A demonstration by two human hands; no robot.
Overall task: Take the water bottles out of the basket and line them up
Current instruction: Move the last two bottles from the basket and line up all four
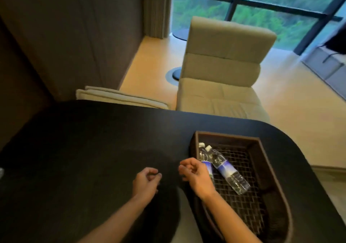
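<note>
A dark brown basket (262, 147) with a woven mesh floor stands on the right side of the black table (84, 139). Two clear water bottles with white caps and blue labels lie in it side by side. One bottle (229, 170) lies fully in view, cap toward the far rim. The other bottle (203, 155) is partly hidden behind my right hand. My right hand (195, 175) hovers at the basket's left rim, fingers loosely curled, holding nothing. My left hand (147, 181) hangs over the table to its left, fingers curled, also holding nothing.
A beige armchair (222, 70) stands just beyond the table's far edge, with a second cushioned seat (119, 96) to its left. Behind them are a wooden floor, a dark wall panel and a large window. The table's right end is rounded.
</note>
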